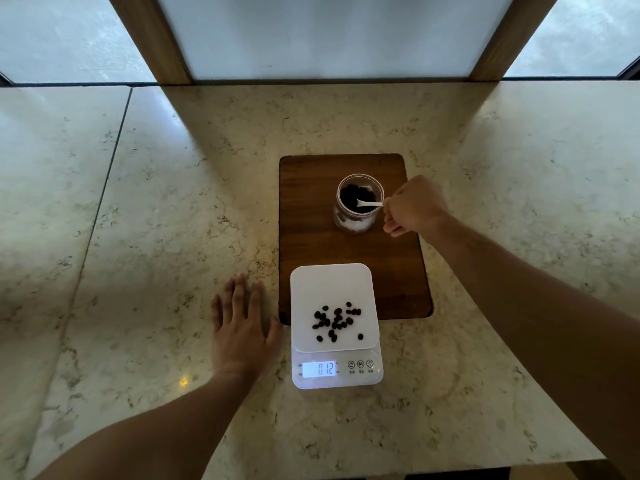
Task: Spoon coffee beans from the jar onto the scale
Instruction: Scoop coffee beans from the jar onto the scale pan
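Observation:
An open clear jar (356, 221) of dark coffee beans stands upright on a dark wooden board (311, 209). My right hand (415, 206) is closed on the handle of a white spoon (367, 203), whose bowl dips into the beans inside the jar. Nearer to me a white digital scale (332, 285) overlaps the board's front edge; several loose beans (335, 321) lie scattered on its platform and its lit display (320, 368) reads 012. My left hand (242, 327) rests flat on the counter just left of the scale, fingers spread, holding nothing.
The board and scale sit on a pale marble counter (156, 237) that runs wide to both sides. Wooden window posts (152, 39) and frosted panes rise behind the counter's far edge. The counter's front edge shows at the bottom right.

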